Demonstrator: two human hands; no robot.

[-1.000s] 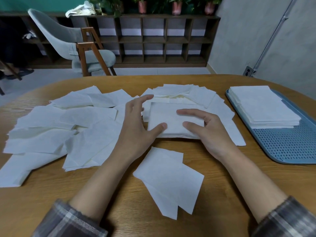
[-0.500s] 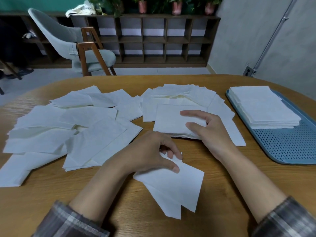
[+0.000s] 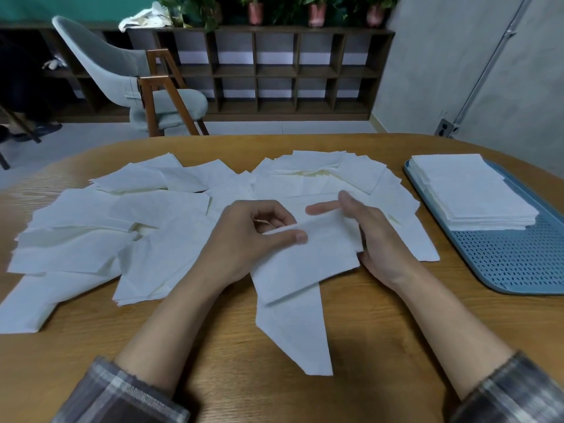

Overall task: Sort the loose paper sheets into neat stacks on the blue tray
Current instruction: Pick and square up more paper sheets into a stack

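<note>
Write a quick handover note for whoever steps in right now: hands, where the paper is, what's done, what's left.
Left hand pinches a sheet by its left edge; right hand is at its right edge, grip unclear.
Done: one neat stack sits at the far end of the blue tray.
Many loose sheets lie spread over the table.
To do: stack those and move them to the tray.

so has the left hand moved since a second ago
Yes. The left hand dropped toward the near edge of the brown wooden table, then came back away from it, now pinching one thin white paper sheet lifted from there.
</note>
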